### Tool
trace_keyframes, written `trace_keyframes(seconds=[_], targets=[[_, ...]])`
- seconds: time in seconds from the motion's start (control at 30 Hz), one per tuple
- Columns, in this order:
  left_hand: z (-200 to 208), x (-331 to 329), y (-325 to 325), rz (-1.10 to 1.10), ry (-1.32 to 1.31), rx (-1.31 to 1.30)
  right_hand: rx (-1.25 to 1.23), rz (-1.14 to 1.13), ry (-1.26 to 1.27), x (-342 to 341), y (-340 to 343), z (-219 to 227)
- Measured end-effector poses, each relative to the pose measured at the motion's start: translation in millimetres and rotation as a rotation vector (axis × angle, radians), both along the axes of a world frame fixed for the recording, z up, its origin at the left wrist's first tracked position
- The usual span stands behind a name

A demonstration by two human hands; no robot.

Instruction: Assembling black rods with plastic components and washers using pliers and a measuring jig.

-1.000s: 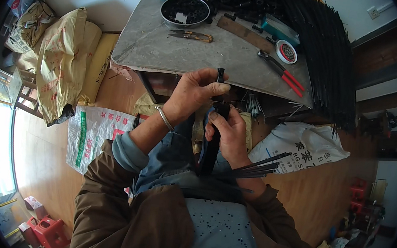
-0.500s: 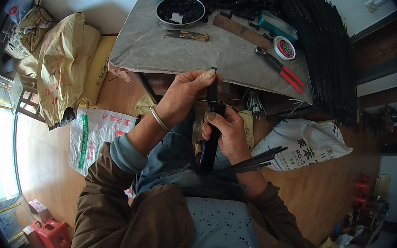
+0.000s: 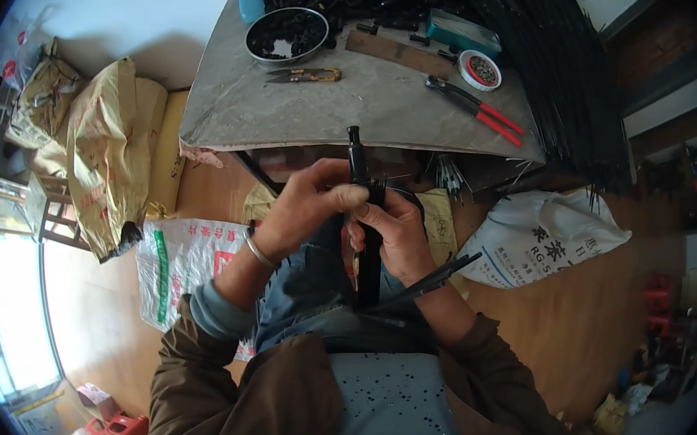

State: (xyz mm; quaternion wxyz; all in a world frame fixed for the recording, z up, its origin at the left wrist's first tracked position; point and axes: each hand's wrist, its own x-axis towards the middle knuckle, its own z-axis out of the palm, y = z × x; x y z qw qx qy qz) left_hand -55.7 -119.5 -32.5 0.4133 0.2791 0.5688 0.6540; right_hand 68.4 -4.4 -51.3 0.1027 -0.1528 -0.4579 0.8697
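Between my hands a black tubular piece with a flanged end [image 3: 357,152] stands up, slightly tilted, just off the table's front edge. My left hand [image 3: 316,206] is closed around its lower part, thumb across the front. Close against it, my right hand [image 3: 400,233] pinches a dark black bundle [image 3: 369,271] that hangs down over my lap; whether it is one strip or several thin rods is hard to tell. A few thin wire-like ends poke out beside the fingers. Several black rods [image 3: 440,280] stick out beside my right wrist. The joint between tube and bundle is hidden by my fingers.
The grey table [image 3: 207,109] carries a metal bowl [image 3: 287,37] of black parts, thread snips [image 3: 306,75], red-handled pliers [image 3: 478,112], a small round tub [image 3: 479,70], a flat brown bar [image 3: 400,53] and long black rods [image 3: 539,102]. Sacks [image 3: 546,238] stand on the floor.
My left hand has slid down toward my right hand, leaving the tube's flanged end exposed above the fingers. The view has shifted slightly.
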Motion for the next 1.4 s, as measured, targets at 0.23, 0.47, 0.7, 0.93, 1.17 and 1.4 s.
trace_keyframes(seconds=[0.23,0.47,0.7,0.93,1.17,1.4], targets=[[-2.9,17.8,-1.2,0.129,-0.011,0.059,0.775,-0.124,-0.06,7.9,5.4,-5.0],[-3.9,21.8,0.8,0.105,-0.051,0.079,0.795,0.133,-0.02,4.3,33.8,1.0],[-10.2,22.4,4.3,0.065,0.003,0.118,0.333,0.332,-0.055,5.1,49.1,-6.9],[1.4,31.9,11.2,-0.008,0.147,0.176,-0.08,0.506,0.195,-0.6,52.6,-50.2],[-9.5,33.3,7.4,0.091,-0.028,0.153,-0.14,0.46,0.113,7.7,42.5,-43.9],[-17.9,29.9,6.5,0.05,-0.246,0.266,0.167,0.331,-0.015,17.1,40.1,-13.5]])
